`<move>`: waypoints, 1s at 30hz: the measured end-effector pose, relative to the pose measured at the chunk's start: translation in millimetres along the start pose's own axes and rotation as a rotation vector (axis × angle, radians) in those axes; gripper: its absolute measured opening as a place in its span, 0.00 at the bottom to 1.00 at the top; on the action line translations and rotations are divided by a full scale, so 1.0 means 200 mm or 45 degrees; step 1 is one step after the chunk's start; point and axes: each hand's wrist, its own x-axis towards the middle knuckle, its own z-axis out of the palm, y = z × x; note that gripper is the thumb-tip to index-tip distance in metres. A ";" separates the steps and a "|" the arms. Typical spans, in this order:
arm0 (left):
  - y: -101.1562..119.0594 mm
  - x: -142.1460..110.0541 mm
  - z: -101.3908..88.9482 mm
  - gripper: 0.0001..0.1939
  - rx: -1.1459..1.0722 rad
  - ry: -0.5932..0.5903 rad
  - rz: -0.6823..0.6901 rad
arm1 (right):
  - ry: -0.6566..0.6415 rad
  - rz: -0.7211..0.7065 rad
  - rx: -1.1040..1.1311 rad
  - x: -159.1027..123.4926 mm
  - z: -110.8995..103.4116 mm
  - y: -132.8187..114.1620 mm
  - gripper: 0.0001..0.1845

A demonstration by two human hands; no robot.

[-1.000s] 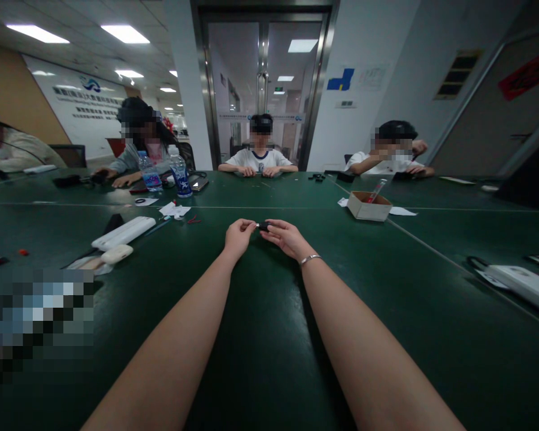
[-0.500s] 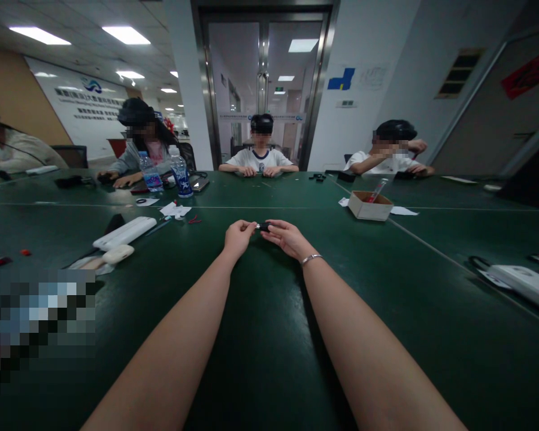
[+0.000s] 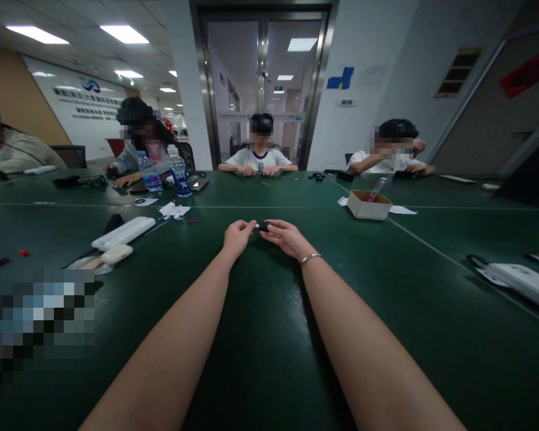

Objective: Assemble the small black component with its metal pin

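Between my two hands, a small black piece with a silvery metal end is held just above the green table. My left hand is closed in a pinch at the metal end, on the left. On the right, my right hand, with a silver bracelet at the wrist, grips the black body between thumb and fingers. Fingertips cover part of the piece, and it is too small to tell its exact kind.
A white power bank-like block and a cream rounded case lie to the left. Two bottles stand farther back. An open box holding a clear tube sits right of centre. Several people sit around the table.
Both hands keep nearly the same hold on the black piece. The whole view has shifted very slightly.
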 end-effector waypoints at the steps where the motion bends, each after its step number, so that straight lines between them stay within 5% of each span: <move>1: 0.00 0.00 0.00 0.16 0.008 0.000 -0.009 | 0.000 0.003 0.000 0.00 0.00 0.00 0.09; 30: 0.02 -0.02 -0.02 0.26 0.257 -0.022 -0.042 | -0.169 -0.004 -0.038 0.03 -0.03 0.01 0.12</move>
